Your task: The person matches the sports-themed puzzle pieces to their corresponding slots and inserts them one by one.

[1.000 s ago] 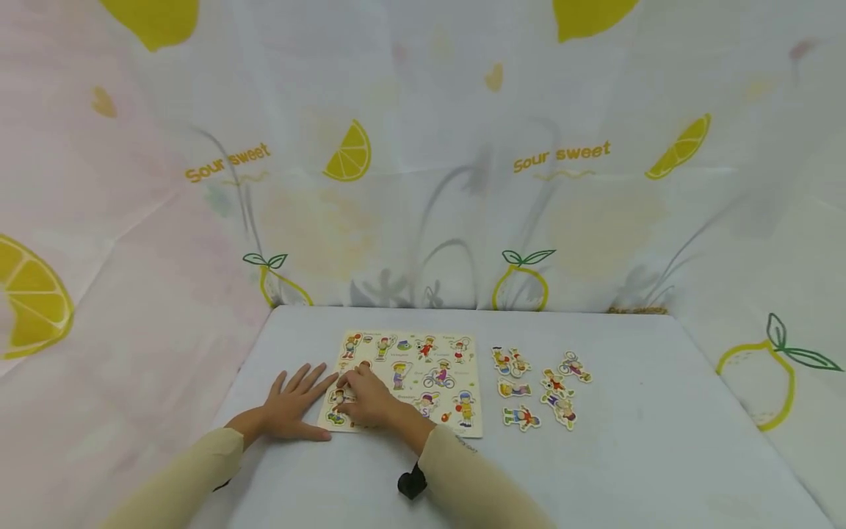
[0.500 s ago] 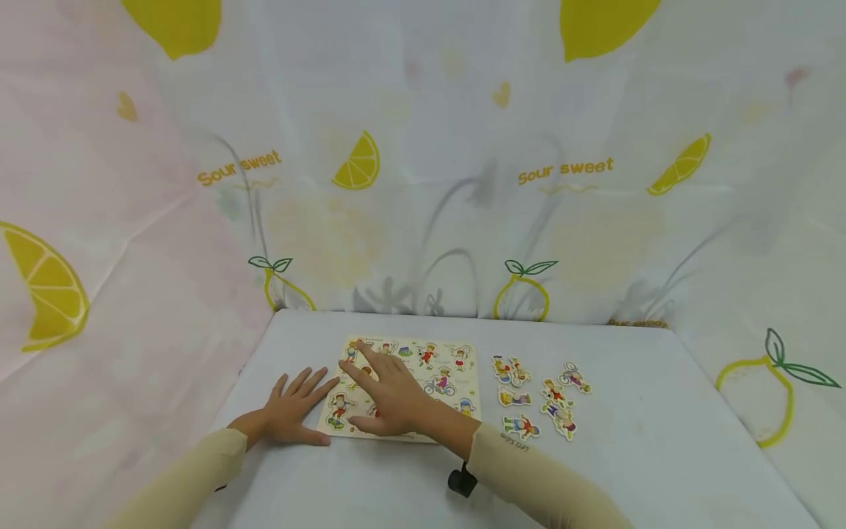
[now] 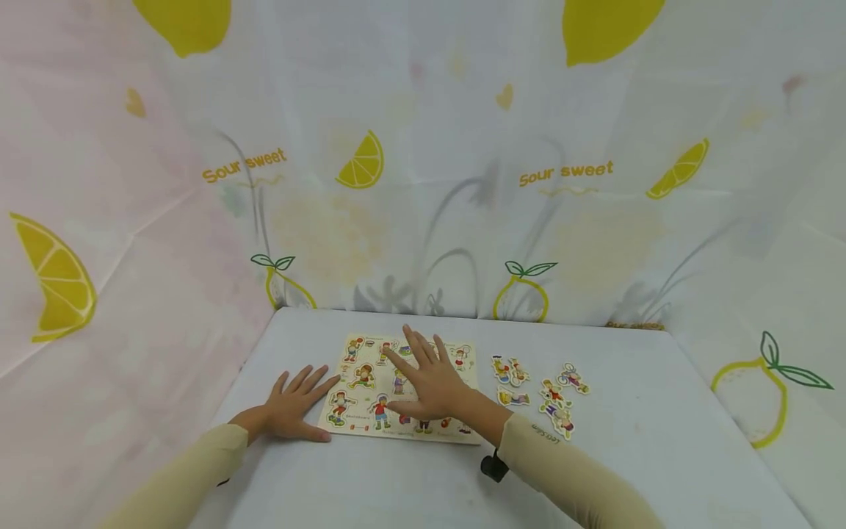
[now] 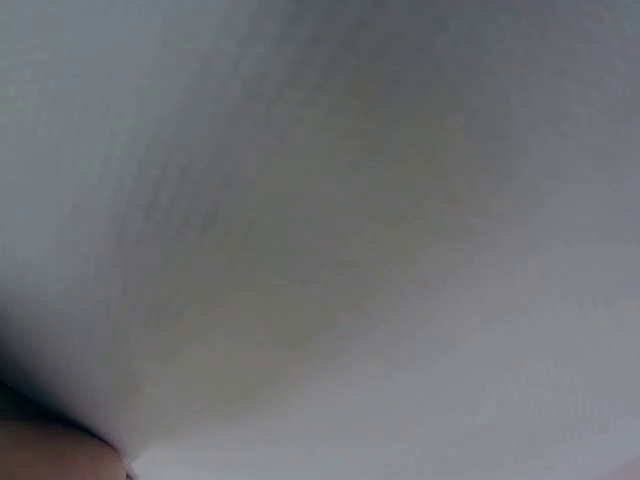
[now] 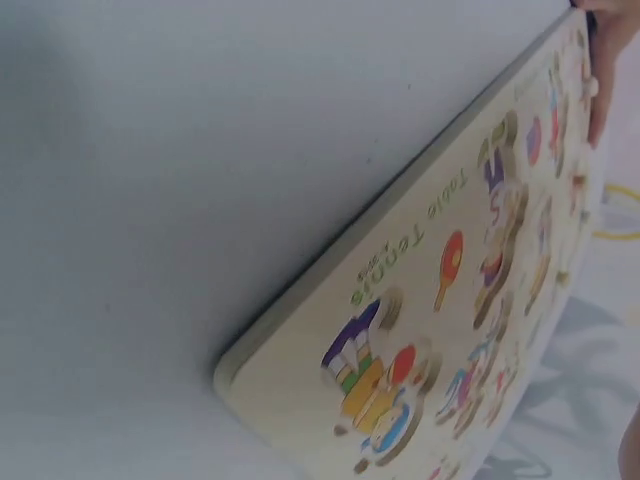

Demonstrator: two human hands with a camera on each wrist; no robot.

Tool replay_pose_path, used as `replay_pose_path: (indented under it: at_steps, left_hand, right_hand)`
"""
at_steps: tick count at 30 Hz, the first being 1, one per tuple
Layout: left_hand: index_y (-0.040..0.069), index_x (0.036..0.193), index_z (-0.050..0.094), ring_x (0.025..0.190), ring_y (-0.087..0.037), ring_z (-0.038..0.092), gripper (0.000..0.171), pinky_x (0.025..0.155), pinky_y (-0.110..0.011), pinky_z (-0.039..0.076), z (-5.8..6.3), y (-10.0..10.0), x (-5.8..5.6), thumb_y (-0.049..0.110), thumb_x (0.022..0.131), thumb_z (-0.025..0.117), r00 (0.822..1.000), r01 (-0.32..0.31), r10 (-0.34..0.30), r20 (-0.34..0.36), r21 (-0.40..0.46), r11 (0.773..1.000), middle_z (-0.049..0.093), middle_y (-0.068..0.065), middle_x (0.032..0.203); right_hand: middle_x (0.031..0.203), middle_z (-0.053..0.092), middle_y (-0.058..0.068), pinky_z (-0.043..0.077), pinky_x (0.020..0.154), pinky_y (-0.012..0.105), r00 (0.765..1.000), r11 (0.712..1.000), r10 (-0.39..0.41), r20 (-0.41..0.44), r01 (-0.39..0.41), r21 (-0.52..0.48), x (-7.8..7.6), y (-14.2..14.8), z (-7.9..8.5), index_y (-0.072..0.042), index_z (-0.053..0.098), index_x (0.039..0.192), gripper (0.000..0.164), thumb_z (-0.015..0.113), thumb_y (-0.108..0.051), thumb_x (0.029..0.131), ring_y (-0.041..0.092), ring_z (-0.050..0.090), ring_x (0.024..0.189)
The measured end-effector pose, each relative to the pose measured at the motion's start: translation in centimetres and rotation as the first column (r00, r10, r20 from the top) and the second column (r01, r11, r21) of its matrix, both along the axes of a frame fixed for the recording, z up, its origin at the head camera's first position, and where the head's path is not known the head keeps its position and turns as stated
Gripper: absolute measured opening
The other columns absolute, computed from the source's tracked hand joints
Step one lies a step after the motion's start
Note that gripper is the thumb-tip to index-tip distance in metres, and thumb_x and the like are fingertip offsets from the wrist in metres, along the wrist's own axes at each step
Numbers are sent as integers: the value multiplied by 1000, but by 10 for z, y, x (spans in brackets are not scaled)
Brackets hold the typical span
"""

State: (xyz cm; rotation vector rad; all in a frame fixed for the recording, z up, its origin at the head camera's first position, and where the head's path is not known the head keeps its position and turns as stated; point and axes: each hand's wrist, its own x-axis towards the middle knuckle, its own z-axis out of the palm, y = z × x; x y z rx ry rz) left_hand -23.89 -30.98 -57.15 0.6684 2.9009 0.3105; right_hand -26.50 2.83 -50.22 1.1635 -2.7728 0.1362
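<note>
A cream knob puzzle board (image 3: 360,404) printed with children playing sports lies on the table. My left hand (image 3: 294,408) rests flat with fingers spread, its fingertips right at the board's left edge. Over the board's right half my right hand (image 3: 432,382) is spread with nothing in its fingers, covering several pictures. A runner piece (image 3: 361,376) and a skateboarder piece (image 3: 339,408) sit in the left part. In the right wrist view the board (image 5: 290,370) shows its near corner and a table tennis figure (image 5: 375,400). The left wrist view is mostly blurred white cloth.
Several loose puzzle pieces lie right of the board, among them a pair of figures (image 3: 510,371), a lying figure (image 3: 513,397), a cyclist (image 3: 573,378) and a figure (image 3: 560,420) beside the right sleeve (image 3: 562,463). A lemon-printed curtain (image 3: 423,220) stands behind the white table (image 3: 661,441).
My right hand has come away from the board's left part and moved right, its fingers spreading. The sleeve now covers one loose piece. My left hand has stayed in place.
</note>
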Motion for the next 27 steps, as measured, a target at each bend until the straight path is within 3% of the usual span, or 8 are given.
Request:
replay_pose_path:
  at_steps: [9,19,27]
  left_hand:
    - [28,158,22,151,-45,6,112,112,-73,-1,7,2,3,83,69,62,999,-27,27,43,2,1000,13,-14,166]
    - [19,157,25,148,-51,9,111,109,-76,1,21,6,13,77,72,66,997,-13,11,75,25,1000,14,-20,164]
    - [30,158,20,151,-43,7,113,113,-71,-1,4,1,2,84,68,62,999,-19,19,32,-2,1000,13,-12,166]
  right_hand:
    - [165,-17,15,6,119,65,998,997,-69,14,68,38,-18,37,-3,-30,8,160,90,47,-72,90,35,6,154]
    - [166,-5,18,8,119,65,984,985,-171,45,171,0,-19,75,-12,-27,15,160,89,50,-69,90,37,10,153]
    - [165,-2,23,10,117,67,973,972,-229,25,230,-47,-23,107,-23,-25,19,159,88,53,-66,89,40,12,152]
